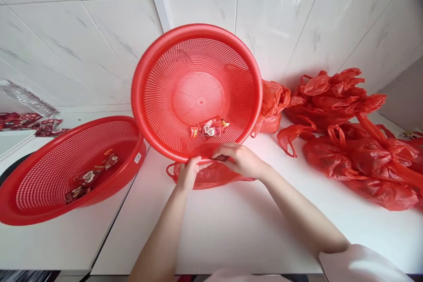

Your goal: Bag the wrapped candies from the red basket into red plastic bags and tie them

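Note:
A round red plastic basket [137, 92] with mesh sides is tipped toward me, and one red wrapped candy [211, 129] lies low inside it. My left hand [189, 173] grips the front rim of this basket, thumb on top. At the same rim, just to the right, my right hand [243, 161] is closed on a small dark red wrapped candy [220, 157], partly covered by the fingers. Below both hands a red plastic bag [214, 177] lies on the white table [231, 229]. The basket hides part of this bag.
A second red basket [132, 165], tilted, holds several wrapped candies [89, 177] at the left. Tied red plastic bags [360, 154] are heaped at the right, with another red bag [272, 105] behind the basket. More red wrappers [26, 121] lie far left. A tiled wall [280, 22] closes the back.

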The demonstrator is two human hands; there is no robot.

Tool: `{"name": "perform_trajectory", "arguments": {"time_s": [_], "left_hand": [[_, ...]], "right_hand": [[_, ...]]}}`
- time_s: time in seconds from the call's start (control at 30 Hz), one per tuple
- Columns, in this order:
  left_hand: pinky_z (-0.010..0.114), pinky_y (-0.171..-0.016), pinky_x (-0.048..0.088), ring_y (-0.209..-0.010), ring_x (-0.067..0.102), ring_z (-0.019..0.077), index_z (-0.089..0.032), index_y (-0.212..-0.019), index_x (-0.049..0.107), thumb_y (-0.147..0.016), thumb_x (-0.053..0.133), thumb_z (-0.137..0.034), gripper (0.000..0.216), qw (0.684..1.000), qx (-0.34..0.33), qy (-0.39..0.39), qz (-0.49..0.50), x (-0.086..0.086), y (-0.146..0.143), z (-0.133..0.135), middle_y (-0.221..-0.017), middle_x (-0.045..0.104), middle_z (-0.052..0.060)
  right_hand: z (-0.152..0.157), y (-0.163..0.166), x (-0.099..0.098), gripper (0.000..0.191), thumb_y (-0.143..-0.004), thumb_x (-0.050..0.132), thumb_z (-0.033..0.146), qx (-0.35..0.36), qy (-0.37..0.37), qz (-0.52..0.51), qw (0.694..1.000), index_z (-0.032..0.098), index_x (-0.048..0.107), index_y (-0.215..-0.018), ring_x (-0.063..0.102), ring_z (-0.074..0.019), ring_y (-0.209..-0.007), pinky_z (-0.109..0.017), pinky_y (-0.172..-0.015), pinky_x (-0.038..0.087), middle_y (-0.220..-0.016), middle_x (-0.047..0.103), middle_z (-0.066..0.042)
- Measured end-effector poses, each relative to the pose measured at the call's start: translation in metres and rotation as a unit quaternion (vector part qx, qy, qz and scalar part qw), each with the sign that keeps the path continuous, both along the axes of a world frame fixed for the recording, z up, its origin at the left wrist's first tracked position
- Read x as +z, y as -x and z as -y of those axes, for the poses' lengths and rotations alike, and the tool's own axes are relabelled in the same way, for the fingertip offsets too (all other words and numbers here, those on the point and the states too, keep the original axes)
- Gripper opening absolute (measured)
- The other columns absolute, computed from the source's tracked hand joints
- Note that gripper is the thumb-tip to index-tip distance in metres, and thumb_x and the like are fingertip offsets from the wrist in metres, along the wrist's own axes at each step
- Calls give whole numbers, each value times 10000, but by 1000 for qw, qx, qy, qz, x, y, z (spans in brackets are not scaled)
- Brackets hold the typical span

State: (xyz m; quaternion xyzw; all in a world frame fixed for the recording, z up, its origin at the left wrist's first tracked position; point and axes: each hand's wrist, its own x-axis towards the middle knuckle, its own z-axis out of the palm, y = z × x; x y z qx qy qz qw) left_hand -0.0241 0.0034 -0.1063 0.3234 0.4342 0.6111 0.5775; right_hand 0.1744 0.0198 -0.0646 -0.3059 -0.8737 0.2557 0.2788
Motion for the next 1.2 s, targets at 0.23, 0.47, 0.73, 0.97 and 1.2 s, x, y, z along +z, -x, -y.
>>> {"name": "perform_trajectory", "arguments": {"time_s": [0.23,0.47,0.73,0.97,1.2], "left_hand": [[552,-893,553,-1064,638,294,-227,-1129,622,-613,716,-218,525,996,77,-43,14,13,15,-6,-1070,697,29],[541,-865,567,-1016,651,263,-246,-1146,610,-613,719,-225,545,997,68,-41,13,10,16,-5,-1092,675,17],[547,-856,565,-970,690,300,-200,-1147,612,-669,687,-232,485,999,-14,-43,18,4,-4,4,-1008,720,57],[540,-861,564,-1010,677,307,-214,-1216,585,-684,688,-220,542,999,-3,-47,18,-2,-7,4,-1111,704,77],[517,-825,581,-992,667,287,-203,-1029,643,-646,692,-230,387,997,66,-49,11,1,11,-5,-964,695,40]], "right_hand": [[6,5,0,232,-908,559,198,19,98,-1,995,225,626,-1128,676,-166,-925,-278,-817,519,-1055,717,-30],[3,8,-9,253,-929,486,167,-95,25,17,995,225,624,-1132,672,-170,-928,-292,-836,513,-1050,706,-40],[2,13,-11,473,-969,474,413,-146,-158,60,975,151,487,-1361,418,-286,-1349,-541,-1149,259,-1450,470,-164],[-1,10,-12,386,-979,473,343,-69,-121,75,987,218,537,-1338,591,-237,-1116,-456,-1026,429,-1206,644,-108],[6,-2,9,227,-940,528,240,-38,52,-44,997,235,656,-1128,681,-162,-865,-296,-814,533,-997,729,-28]]}}
